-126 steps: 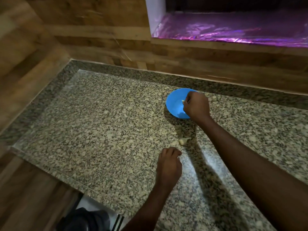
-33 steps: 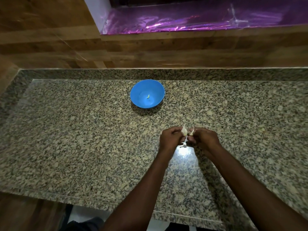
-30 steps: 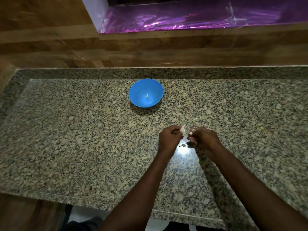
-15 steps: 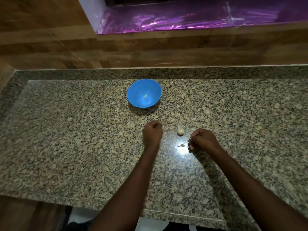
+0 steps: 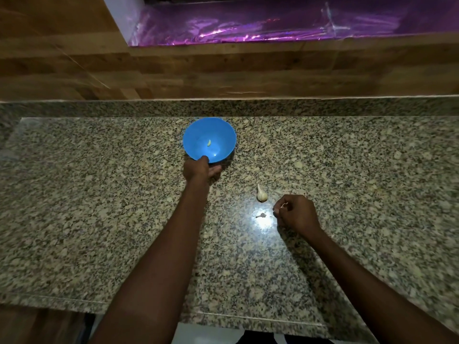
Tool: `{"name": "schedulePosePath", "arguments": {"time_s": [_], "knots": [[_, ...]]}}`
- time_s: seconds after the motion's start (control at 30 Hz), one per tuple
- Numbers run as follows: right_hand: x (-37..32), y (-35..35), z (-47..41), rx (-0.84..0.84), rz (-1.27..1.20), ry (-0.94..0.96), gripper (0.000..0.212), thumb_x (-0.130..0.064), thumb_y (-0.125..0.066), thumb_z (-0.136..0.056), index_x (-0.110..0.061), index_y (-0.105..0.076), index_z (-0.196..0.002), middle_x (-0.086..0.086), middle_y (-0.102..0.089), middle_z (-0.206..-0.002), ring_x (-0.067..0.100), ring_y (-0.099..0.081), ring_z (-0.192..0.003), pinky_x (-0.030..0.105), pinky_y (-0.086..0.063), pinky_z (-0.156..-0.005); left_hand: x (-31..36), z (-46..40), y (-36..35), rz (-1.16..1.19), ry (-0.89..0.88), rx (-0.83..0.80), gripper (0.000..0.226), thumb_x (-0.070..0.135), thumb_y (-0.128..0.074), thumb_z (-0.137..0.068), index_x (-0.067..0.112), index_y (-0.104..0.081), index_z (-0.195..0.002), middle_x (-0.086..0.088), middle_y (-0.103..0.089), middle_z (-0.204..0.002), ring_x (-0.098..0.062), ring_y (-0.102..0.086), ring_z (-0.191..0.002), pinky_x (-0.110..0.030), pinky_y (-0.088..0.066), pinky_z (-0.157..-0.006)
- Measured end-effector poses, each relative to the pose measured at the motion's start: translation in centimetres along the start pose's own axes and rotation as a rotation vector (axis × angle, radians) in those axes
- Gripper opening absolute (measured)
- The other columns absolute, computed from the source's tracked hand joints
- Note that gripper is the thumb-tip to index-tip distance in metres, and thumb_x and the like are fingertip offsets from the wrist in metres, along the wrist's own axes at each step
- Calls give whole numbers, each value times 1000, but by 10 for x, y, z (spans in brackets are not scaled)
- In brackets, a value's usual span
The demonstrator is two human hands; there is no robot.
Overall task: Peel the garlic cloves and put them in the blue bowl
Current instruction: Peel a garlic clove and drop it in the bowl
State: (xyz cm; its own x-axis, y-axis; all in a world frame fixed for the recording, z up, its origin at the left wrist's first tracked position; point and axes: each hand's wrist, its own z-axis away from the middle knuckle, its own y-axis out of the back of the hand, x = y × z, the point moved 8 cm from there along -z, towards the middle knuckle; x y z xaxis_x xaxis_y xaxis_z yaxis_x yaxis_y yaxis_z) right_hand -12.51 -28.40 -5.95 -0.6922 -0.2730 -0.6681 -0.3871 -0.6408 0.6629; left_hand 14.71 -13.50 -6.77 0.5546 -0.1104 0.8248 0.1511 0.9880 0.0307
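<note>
The blue bowl stands near the back of the granite counter with one peeled clove inside. My left hand grips the bowl's near rim, thumb over the edge. An unpeeled garlic piece lies on the counter between my hands. My right hand rests on the counter to its right, fingers curled, pinching a small pale garlic clove. A small dark scrap lies beside a bright light reflection.
The granite counter has a raised back ledge below a wooden wall. A purple foil-lined recess sits above. The counter's front edge runs across the bottom of the view.
My left hand let go of the garlic, which now lies on the counter, and reached forward to the bowl's rim. My right hand stayed in place with its small piece.
</note>
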Motion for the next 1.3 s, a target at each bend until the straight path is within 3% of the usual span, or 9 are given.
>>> {"name": "schedulePosePath", "arguments": {"time_s": [0.17,0.33,0.47,0.6,0.77,0.97,1.07,1.2,1.3], "knots": [[0,8,-1,39,108,36,20,-3,-63,-75,-18,-72,-66,-17,-55,-52,-4,-52,-54,10,-32,-50,-25,27,-16,-87,14,-104,48,-3,-53,-93,-4,-45,-140,-29,-67,-110,-25,-71,-51,-30,-59,-49],[2,6,-15,-5,210,34,10,-3,-67,-69,-11,-72,-65,2,-69,-66,16,-59,-62,23,-40,-55,-47,51,-39,-120,62,-241,37,15,-59,-98,-10,-55,-125,-31,-69,-93,-22,-66,-44,-29,-57,-46],[3,3,-28,-59,231,-30,9,-7,-69,-66,-2,-68,-59,13,-68,-63,26,-66,-64,31,-50,-58,-58,62,-22,-334,-225,-168,40,47,-51,-98,11,-68,-94,-9,-69,-70,-27,-63,-56,-36,-54,-56],[-2,1,-42,-156,315,-124,25,-19,-79,-68,-3,-61,-58,8,-56,-57,22,-56,-59,28,-39,-53,-56,94,-2,-705,-633,-19,33,40,-48,-101,14,-69,-103,-6,-72,-85,-28,-67,-80,-30,-40,-61],[-23,-3,-46,-172,495,-148,40,-23,-80,-72,-4,-63,-104,14,-65,-111,30,-65,-107,30,-49,-73,-69,118,-9,-825,-744,-65,28,19,-53,-99,10,-67,-122,-9,-71,-114,-27,-63,-106,-33,-48,-85],[-38,-14,-40,-124,547,-43,28,-14,-75,-78,-4,-62,-100,16,-62,-115,33,-63,-107,34,-50,-73,-85,135,-21,-953,-912,-149,37,24,-41,-92,9,-66,-116,-9,-65,-107,-29,-57,-105,-42,-51,-84],[-30,-11,-34,-70,444,109,11,-10,-68,-79,-5,-59,-77,18,-68,-94,36,-66,-92,29,-41,-63,-93,143,-26,-973,-947,-168,33,22,-43,-91,10,-66,-112,-8,-64,-104,-28,-57,-102,-40,-50,-83],[9,4,-14,-67,-32,93,10,-11,-76,-79,-13,-77,-70,1,-70,-57,12,-70,-59,14,-46,-53,-107,147,-36,-881,-826,-275,18,21,-52,-95,16,-69,-100,-2,-67,-93,-21,-61,-87,-36,-48,-73],[28,4,4,-121,-386,-63,10,5,-69,-86,1,-76,-80,20,-71,-65,23,-71,-56,32,-62,-62,-122,146,-47,-640,-525,-418,19,31,-59,-94,20,-73,-87,1,-70,-71,-15,-63,-64,-34,-53,-64]]}}
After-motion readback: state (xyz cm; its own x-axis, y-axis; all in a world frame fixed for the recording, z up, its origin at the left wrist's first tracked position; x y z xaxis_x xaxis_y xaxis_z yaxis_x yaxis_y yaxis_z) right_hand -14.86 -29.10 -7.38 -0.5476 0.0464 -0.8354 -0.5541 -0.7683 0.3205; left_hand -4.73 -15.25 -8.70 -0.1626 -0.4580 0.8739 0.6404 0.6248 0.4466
